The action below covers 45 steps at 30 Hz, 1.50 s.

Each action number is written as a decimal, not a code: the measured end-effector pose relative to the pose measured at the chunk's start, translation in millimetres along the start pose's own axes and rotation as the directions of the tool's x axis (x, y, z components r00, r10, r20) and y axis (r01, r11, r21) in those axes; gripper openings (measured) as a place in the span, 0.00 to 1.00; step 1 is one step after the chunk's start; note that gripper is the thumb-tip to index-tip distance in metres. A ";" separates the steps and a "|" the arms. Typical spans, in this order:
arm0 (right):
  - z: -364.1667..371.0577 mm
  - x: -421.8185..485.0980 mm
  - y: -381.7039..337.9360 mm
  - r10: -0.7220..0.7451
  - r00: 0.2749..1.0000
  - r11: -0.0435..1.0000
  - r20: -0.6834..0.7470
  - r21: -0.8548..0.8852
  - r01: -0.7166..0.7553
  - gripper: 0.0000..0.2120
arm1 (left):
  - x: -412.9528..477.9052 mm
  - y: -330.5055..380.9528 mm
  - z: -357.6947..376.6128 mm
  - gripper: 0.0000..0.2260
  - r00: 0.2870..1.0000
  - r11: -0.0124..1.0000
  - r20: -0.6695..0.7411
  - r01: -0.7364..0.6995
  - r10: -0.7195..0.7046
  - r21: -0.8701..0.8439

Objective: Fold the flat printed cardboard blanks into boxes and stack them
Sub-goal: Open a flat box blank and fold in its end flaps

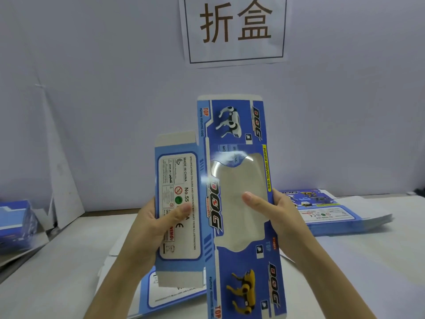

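I hold a flat blue printed cardboard blank (232, 261) upright in front of me, with a clear plastic window in its middle and dog pictures at top and bottom. My left hand (151, 229) grips its left side panel, thumb pressed on the white label. My right hand (278, 215) grips the right edge, thumb lying across the window. A pile of flat blanks (340, 215) lies on the table to the right. A folded blue box (16, 222) stands at the far left. More flat blanks (165, 293) lie on the table below the one I hold.
The grey table (372, 272) runs under my arms. A white wall stands behind, with a paper sign (234, 28) bearing two large characters. Loose grey card pieces (64, 199) lean against the wall at the left.
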State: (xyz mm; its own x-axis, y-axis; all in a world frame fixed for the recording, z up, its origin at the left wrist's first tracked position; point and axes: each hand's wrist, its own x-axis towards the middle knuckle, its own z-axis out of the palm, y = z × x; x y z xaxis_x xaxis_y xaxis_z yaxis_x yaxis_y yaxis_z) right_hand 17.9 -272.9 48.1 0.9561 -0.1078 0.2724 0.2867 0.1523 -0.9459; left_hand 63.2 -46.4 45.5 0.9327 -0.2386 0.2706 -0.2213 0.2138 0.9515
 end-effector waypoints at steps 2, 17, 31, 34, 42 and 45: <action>-0.5 0.8 1.5 0.013 1.000 1.000 0.003 0.028 -0.013 0.23 | 0.6 -1.2 -0.3 0.23 1.000 1.000 -0.026 -0.011 0.011 0.002; 10.3 -4.6 -5.6 -0.137 0.986 0.987 -0.091 -0.092 0.129 0.17 | -2.5 -4.6 18.3 0.28 0.955 0.899 -0.177 -0.148 0.238 0.413; 34.5 -14.7 -0.8 -0.226 0.894 0.815 0.386 -0.428 0.390 0.17 | -20.9 4.2 25.6 0.48 0.979 0.977 0.173 -0.136 0.108 0.164; 36.1 -13.3 3.5 -0.329 0.897 0.736 0.297 -0.514 0.440 0.21 | -15.4 2.6 30.0 0.15 0.991 0.992 0.029 -0.129 0.129 -0.017; 26.7 -9.4 -3.3 -0.220 0.975 0.969 0.022 -0.111 0.222 0.30 | -9.4 6.3 9.4 0.23 0.990 0.961 -0.098 -0.123 0.102 -0.248; 30.7 -10.2 -2.5 -0.207 0.967 0.975 0.150 -0.046 0.216 0.20 | -8.7 4.6 18.5 0.29 0.987 0.980 -0.073 -0.154 0.145 -0.128</action>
State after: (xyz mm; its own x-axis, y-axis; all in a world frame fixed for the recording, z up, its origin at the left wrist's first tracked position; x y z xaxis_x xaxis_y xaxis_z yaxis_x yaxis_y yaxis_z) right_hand 9.3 -242.0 53.0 0.8739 0.0113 0.4859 0.4836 0.0796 -0.8717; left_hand 48.8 -60.9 50.3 0.9089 -0.1353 0.3944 -0.3236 0.3674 0.8719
